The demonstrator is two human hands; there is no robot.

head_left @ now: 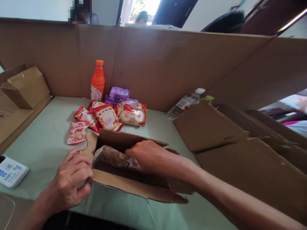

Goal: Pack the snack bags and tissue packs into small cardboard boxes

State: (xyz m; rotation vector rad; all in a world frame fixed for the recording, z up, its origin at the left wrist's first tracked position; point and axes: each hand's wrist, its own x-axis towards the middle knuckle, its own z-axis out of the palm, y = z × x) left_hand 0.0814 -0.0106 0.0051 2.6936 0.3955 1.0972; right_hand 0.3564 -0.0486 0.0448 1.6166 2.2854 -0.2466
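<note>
- An open-topped brown cardboard box (134, 184) stands on the pale green-covered bench (158, 212), its long flaps spread outward.
- Inside it lies a brown-and-clear plastic-wrapped package (109, 155) with red and white print, partly hidden.
- The left hand (72, 179) is clamped on the box's left end, fingers against the notched flap.
- The right hand (150, 156) reaches into the box, touching the package; its fingertips are hidden, so whether they close on it cannot be told.
- Behind the box, red-and-white plastic snack packets (107, 117) lie in a loose pile beside a clear-wrapped pack of round pale biscuits (131, 115).
- Farther back, an orange plastic bottle with an orange cap (98, 80) stands upright near purple plastic-wrapped packs (119, 94).
- A clear plastic bottle with a white cap (184, 103) leans at the right.
</note>
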